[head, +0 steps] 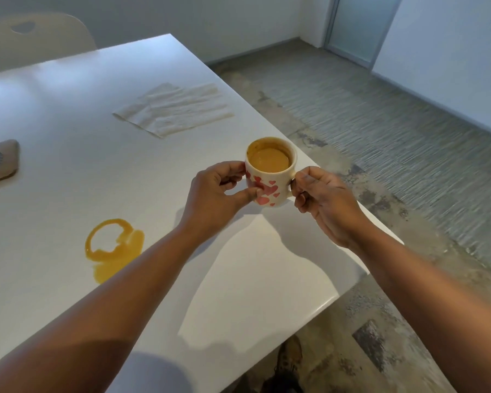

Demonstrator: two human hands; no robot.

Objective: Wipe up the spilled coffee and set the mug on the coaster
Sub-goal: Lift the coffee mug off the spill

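A cream mug (pixel 270 177) with pink hearts holds light brown coffee and sits near the table's right edge, whether lifted or resting I cannot tell. My left hand (pixel 219 191) pinches its left side with thumb and fingers. My right hand (pixel 321 194) grips the handle on the mug's right. A ring-shaped coffee spill (pixel 114 246) with a small puddle lies on the white table (pixel 82 180) to the left of my left forearm. A brown coaster (pixel 0 161) is at the far left edge of view, partly cut off.
A folded white paper towel (pixel 173 109) lies flat beyond the mug. A pale chair back (pixel 37 35) stands behind the table's far side. The table's right edge and rounded near corner (pixel 332 299) drop to a grey floor. A shoe (pixel 288 361) shows below.
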